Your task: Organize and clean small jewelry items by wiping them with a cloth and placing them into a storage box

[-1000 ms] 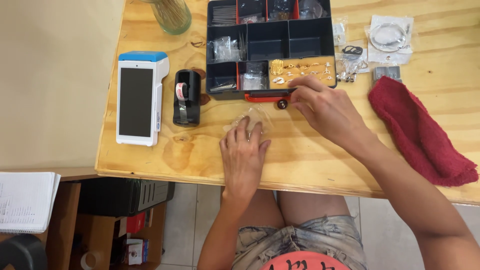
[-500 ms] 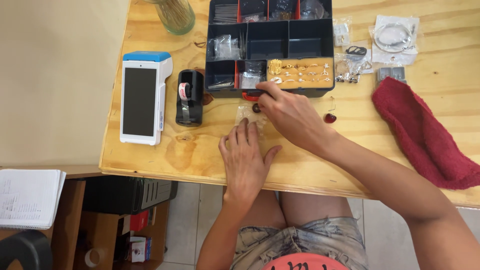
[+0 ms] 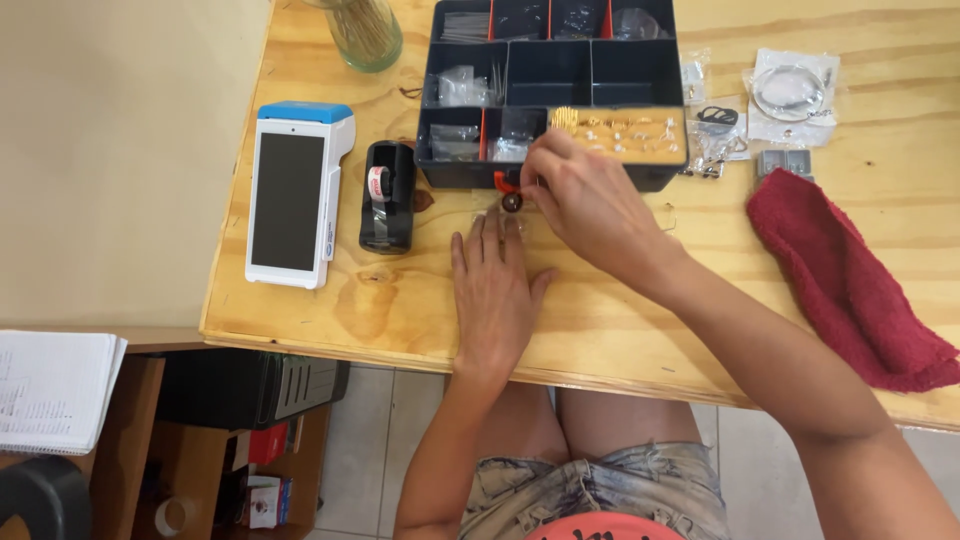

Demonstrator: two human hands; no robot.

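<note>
- Pale wooden tabletop (image 3: 400,310) fills the view, its near edge just above the seated person's lap, with a beige wall off to the left.
- Nearest, the left hand (image 3: 495,290) lies palm down, fingers (image 3: 490,235) stretched flat and together, holding nothing; a scrap of clear plastic seems to lie under the fingertips, though it is hard to make out.
- Just beyond those fingertips sits a small dark round bead (image 3: 512,202).
- The right hand (image 3: 590,205) reaches in from the right; its fingers (image 3: 535,175) are pinched close together right above the bead, beside a small red part (image 3: 501,181). Whether they actually grip either one cannot be told.
- Touching the right fingers on the far side stands a dark compartment box (image 3: 555,75), with small gold pieces (image 3: 625,130) in its near right compartment.
- Left of the fingers rest a black tape dispenser (image 3: 388,196) and, further left, a white handheld terminal (image 3: 295,195) with a blue top.
- Well to the right lies a red cloth (image 3: 850,285); beyond it, small clear bags (image 3: 790,95).
- Farthest, at the top left, stands a greenish glass jar (image 3: 365,30).
</note>
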